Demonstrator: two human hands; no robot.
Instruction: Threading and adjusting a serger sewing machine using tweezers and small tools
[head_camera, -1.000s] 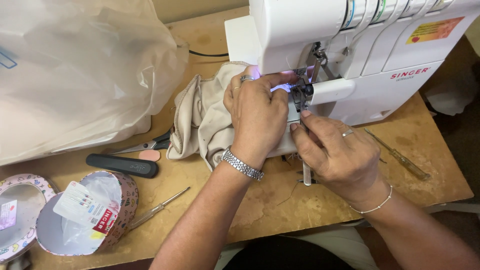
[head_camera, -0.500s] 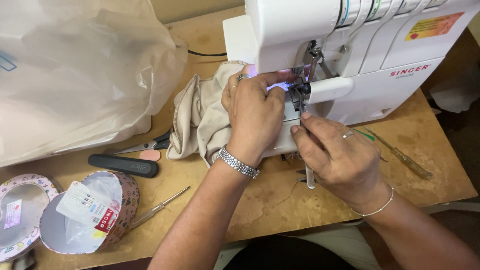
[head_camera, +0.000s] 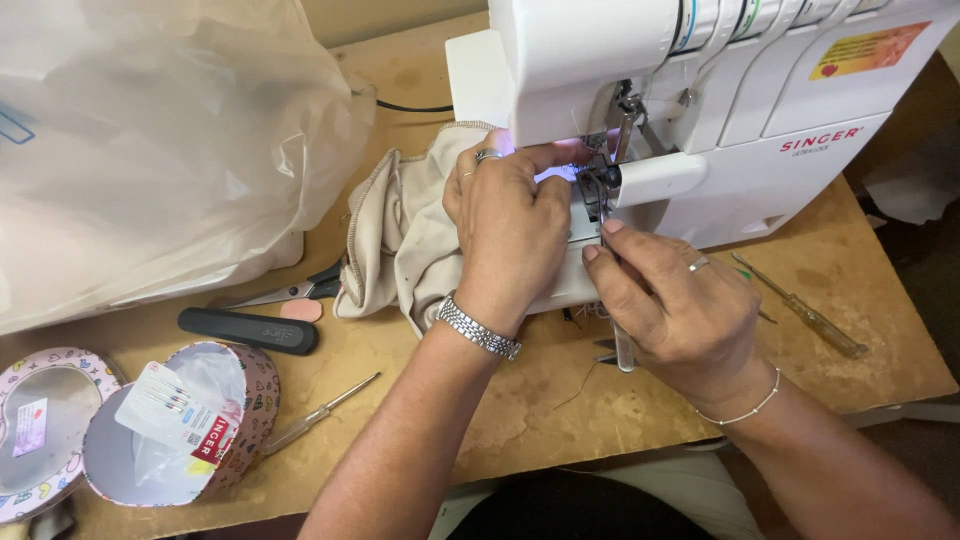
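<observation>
My left hand (head_camera: 510, 230), with a ring and a metal watch, lies on a bunched beige fabric (head_camera: 395, 240) and grips it; its fingertips reach the lit needle area (head_camera: 598, 180) of a white overlock sewing machine (head_camera: 780, 170). Just to the right, my right hand (head_camera: 680, 310) pinches a thin tool with a clear handle (head_camera: 624, 352), whose tip points up at the presser foot. The tool's tip is hidden among the fingers and machine parts.
A large clear plastic bag (head_camera: 150, 140) fills the table's left. Near the fabric lie scissors (head_camera: 290, 292) and a black-handled tool (head_camera: 248, 330). A heart-shaped tin (head_camera: 190, 420), its lid (head_camera: 40, 430) and a small screwdriver (head_camera: 320, 412) sit front left. Another screwdriver (head_camera: 800, 308) lies right.
Both hands stay at the needle area with only slight shifts. My left fingertips have edged a little closer to the presser foot.
</observation>
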